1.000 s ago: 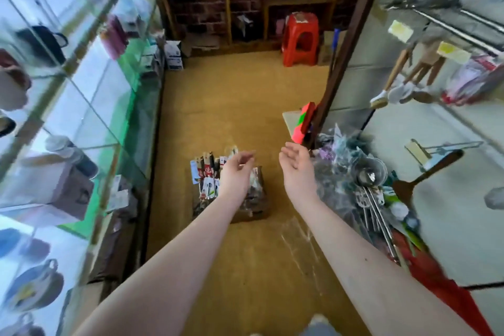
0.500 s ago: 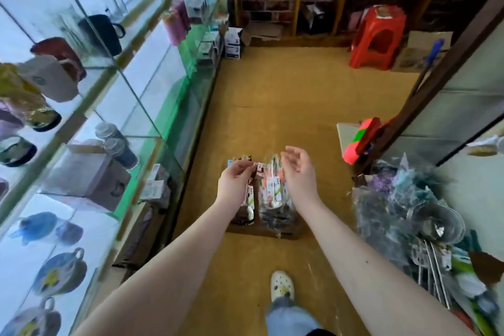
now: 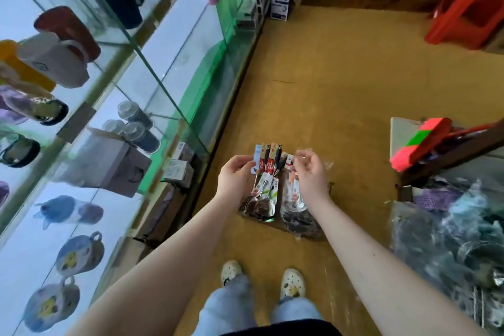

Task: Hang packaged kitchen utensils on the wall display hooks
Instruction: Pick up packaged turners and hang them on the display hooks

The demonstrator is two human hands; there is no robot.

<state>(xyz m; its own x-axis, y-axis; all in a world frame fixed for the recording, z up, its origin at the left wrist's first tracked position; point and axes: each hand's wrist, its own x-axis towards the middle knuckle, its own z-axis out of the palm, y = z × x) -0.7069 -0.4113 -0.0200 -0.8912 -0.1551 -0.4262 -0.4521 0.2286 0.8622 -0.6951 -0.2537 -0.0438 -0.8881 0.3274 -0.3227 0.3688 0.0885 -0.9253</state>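
Red and white cards top the packaged utensils [image 3: 268,172], a bunch of steel ladles and spoons standing in a shallow cardboard box [image 3: 276,222] on the yellow floor [image 3: 341,84], just ahead of the person's shoes [image 3: 231,271]. The bunch sits between the two hands. The left hand [image 3: 236,176] holds its left edge, thumb and curled fingers pinching the cards near the top. The right hand [image 3: 311,176] is just beside it over a second bundle [image 3: 296,204] wrapped in clear plastic; its fingers are curled at that bundle's top, but whether they actually grip the wrap cannot be told.

Both bundles run lengthwise away from the person. The carded handles point away towards the far end of the aisle, and the shiny bowls point back towards the feet, with the whole bunch tipped slightly to the right.

Half a second earlier the hands hovered above the box, the right one with its palm open; now both have dropped onto the packs. The view has also tilted down: two shoes show instead of one. Glass shelves [image 3: 174,43] of mugs line the left side.
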